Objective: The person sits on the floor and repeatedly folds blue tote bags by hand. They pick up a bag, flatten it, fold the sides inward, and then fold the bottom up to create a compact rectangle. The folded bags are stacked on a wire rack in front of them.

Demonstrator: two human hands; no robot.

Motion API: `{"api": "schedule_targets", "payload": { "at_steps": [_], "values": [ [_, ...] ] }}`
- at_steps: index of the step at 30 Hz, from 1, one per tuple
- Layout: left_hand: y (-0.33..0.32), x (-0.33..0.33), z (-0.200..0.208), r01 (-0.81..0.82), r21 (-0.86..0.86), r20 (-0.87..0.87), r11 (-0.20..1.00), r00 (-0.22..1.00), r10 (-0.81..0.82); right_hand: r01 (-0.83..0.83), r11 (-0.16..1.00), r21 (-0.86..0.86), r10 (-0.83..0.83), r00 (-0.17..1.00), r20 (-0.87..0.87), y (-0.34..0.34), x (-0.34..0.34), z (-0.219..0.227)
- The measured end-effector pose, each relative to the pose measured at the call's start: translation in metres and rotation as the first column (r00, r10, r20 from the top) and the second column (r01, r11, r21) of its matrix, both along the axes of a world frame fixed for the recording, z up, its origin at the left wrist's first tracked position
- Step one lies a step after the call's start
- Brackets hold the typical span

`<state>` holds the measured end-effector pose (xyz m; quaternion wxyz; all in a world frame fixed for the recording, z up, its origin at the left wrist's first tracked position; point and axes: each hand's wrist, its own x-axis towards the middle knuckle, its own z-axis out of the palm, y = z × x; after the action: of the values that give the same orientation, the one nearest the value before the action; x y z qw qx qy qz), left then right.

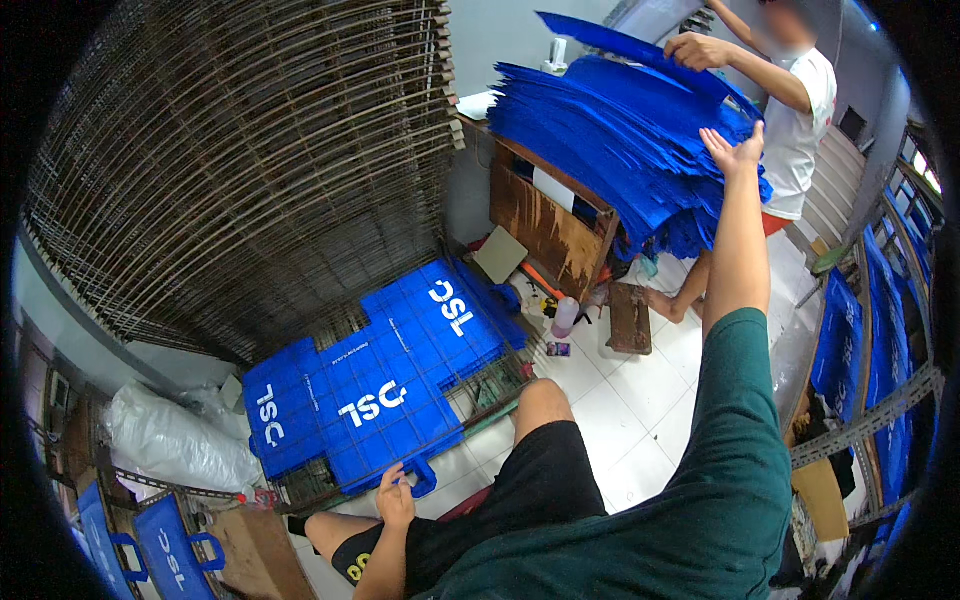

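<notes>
My right arm reaches out to the upper right, and my right hand is open, palm up and fingers spread, with nothing in it. It is beside a tall stack of blue fabric bags, whose edges hang loosely. My left hand is low in front of my thigh, its fingers loosely bent and apart, holding nothing I can see. Close to it is the handle of a blue bag with white print. That bag lies with others on a wire rack shelf, under its thin bars.
Many raised wire rack shelves fill the upper left. A co-worker in a white shirt grips a blue sheet above the stack. A wooden cabinet, a small wooden stool and a bottle stand ahead. Plastic wrap lies left.
</notes>
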<state>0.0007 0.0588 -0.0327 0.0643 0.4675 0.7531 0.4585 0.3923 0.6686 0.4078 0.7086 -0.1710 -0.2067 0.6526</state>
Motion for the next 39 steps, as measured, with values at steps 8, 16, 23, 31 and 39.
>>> {"api": "schedule_targets", "payload": {
  "at_steps": [8, 16, 23, 31, 39],
  "values": [
    [0.008, 0.022, 0.023, -0.087, -0.109, 0.220, 0.990, 0.969, 0.110, 0.080, 0.995, -0.060, -0.073, 0.992, 0.107, 0.066, 0.009, -0.019],
    [0.149, 0.082, 0.138, 0.614, 0.053, 0.513, 0.787, 0.660, -0.549, 0.366, 0.924, 0.108, -0.369, 0.929, 0.011, 0.047, -0.044, -0.015],
    [0.245, 0.115, 0.320, 0.539, 0.618, 0.707, 0.572, -0.064, -0.704, 0.284, 0.889, 0.359, -0.362, 0.916, 0.173, -0.246, -0.191, -0.061],
    [0.198, 0.066, 0.361, -0.041, 0.750, 0.641, 0.660, 0.289, -0.711, -0.228, 0.525, 0.820, -0.761, 0.305, 0.572, -0.365, -0.216, -0.224],
    [0.039, -0.051, 0.306, 0.024, 0.428, 0.790, 0.904, 0.475, -0.387, -0.833, 0.534, -0.143, 0.807, 0.553, -0.207, -0.394, -0.149, -0.344]
  ]
}}
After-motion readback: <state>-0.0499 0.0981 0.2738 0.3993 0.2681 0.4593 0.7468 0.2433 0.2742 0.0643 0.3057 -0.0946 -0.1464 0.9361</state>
